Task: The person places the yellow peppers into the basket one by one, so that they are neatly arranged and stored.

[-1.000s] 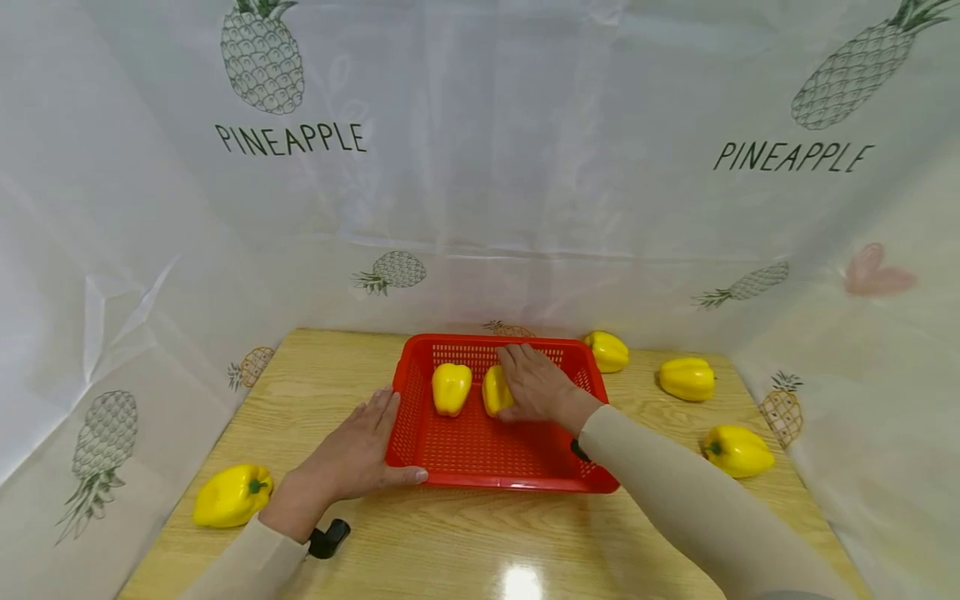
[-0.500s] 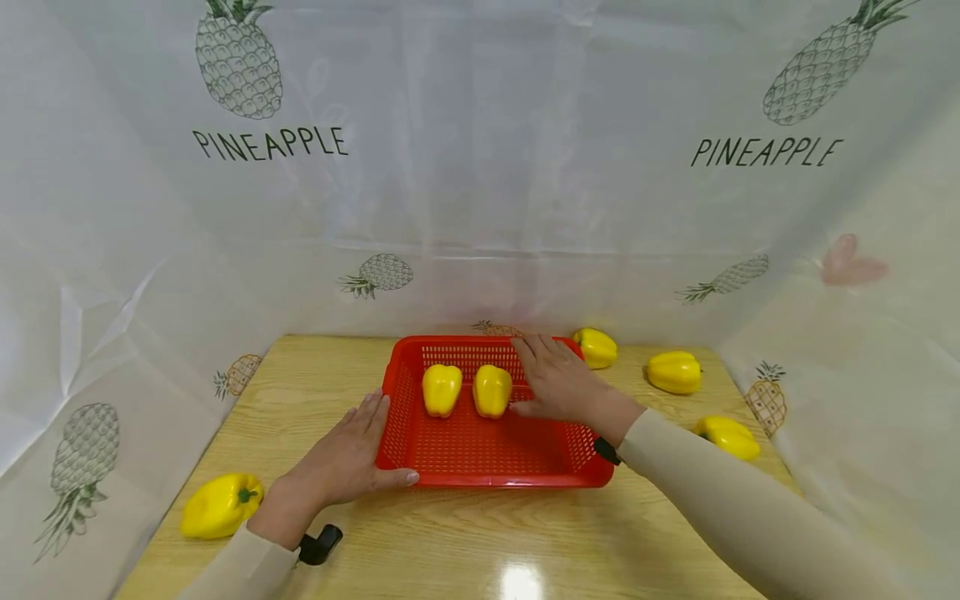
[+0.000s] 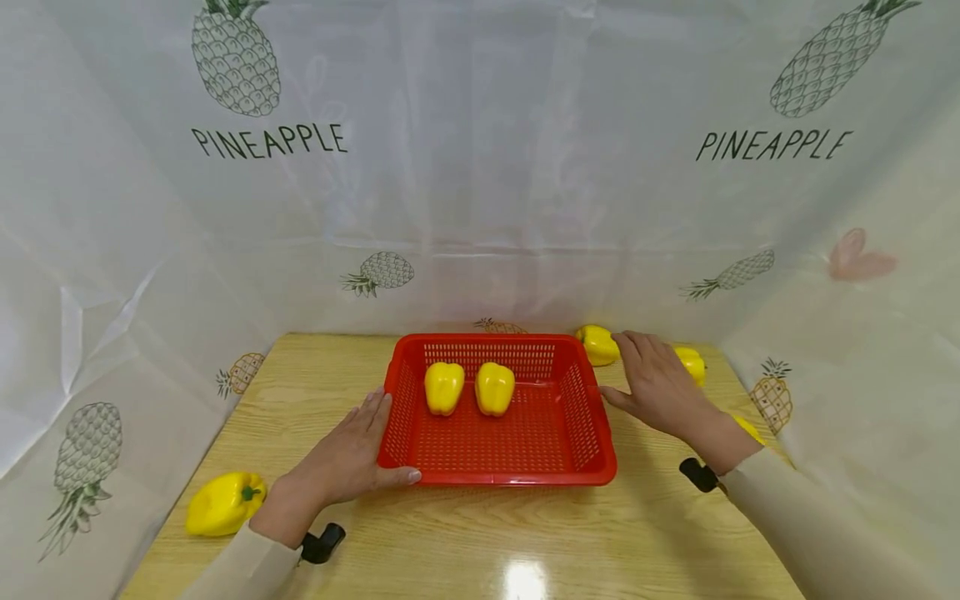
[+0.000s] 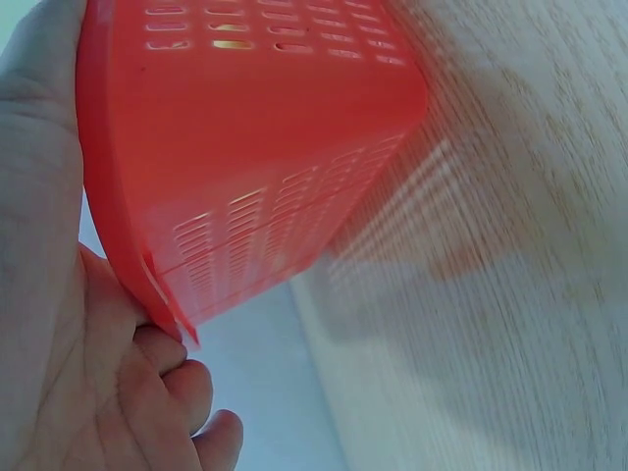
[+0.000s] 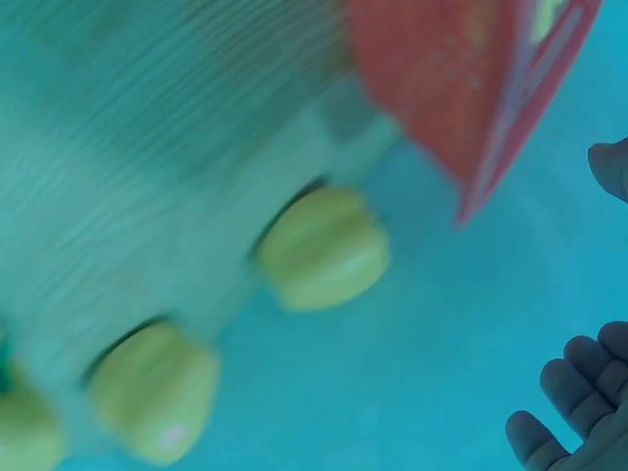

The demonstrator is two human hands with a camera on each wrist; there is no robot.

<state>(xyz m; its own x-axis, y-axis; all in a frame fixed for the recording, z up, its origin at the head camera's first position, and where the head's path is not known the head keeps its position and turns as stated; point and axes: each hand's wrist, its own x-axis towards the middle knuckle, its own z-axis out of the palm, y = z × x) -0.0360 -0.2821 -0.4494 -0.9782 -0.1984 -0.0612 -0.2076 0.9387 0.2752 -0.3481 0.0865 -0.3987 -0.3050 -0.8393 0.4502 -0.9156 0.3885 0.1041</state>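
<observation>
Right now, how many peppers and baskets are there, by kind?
Yellow peppers in the basket: 2
Yellow peppers on the table: 4
Red basket: 1
Total: 7

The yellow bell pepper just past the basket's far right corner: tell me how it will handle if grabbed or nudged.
The yellow bell pepper lies on its side on the wooden table, so a nudge would probably roll it unevenly on its lobes. Its glossy skin may slip under the right hand. It looks firm and probably light.
</observation>
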